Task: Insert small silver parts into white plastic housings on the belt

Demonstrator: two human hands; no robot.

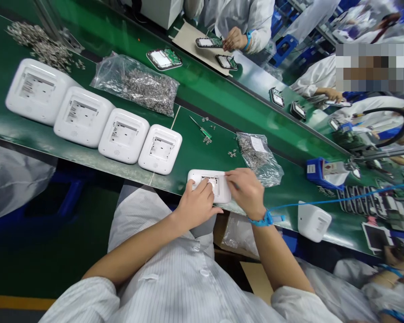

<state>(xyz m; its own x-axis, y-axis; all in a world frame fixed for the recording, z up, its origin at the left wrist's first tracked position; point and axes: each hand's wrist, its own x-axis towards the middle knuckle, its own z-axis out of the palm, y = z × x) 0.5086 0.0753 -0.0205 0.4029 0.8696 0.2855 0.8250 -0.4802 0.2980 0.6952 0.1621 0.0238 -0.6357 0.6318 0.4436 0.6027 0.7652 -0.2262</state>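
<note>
A white plastic housing [225, 193] with a rectangular recess lies near the front edge of the green bench. My left hand [195, 202] holds it, fingers over its left part and recess, thumb by the near edge. My right hand [248, 190] is closed in a pinch at the housing's upper right corner; whatever is between the fingertips is hidden. A blue wrist strap [266, 219] circles my right wrist. Beyond the housing are small loose metal pieces [232, 153] and a clear bag [260, 157] of similar pieces. A thin tool with a green handle [204, 131] lies farther left.
Several similar white housings [160, 149] stand in a row leftward. Behind them are a larger bag of metal pieces [138, 87] and a loose heap [42, 45]. Another housing [313, 222] and a blue bin [319, 172] are at right. Across the bench, a co-worker's hand [234, 39] touches a circuit-board unit.
</note>
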